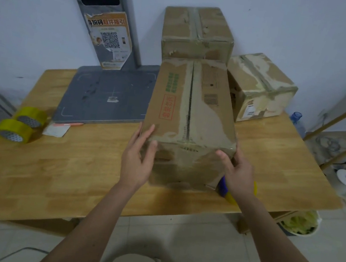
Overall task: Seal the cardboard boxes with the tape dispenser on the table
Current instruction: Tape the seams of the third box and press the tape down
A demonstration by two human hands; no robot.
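Three worn brown cardboard boxes on the light wooden counter (71, 174), and the long one (191, 120) sits front and centre, its top seam running away from the camera with no tape over the gap. Both hands are on its near end — left hand (138, 161) flat against the left corner with fingers straight, right hand (237, 174) against the right corner, fingers spread and fairly straight too, so each grip is wide, pressing rather than wrapping around anything. Just under the right wrist a blue-and-yellow tape dispenser (225, 189) pokes out, mostly hidden by the hand and the box.

Behind the long box is a squarer taped cardboard box (195, 33) against the wall, and to its right a smaller scuffed box (261, 88), also taped. Left of the long box lies a flat grey scale platform (105, 96), its post carrying a torn QR-code sticker (109, 40). Two rolls of yellowish packing tape (21, 124) lean together near the counter's left edge — well apart from the boxes.
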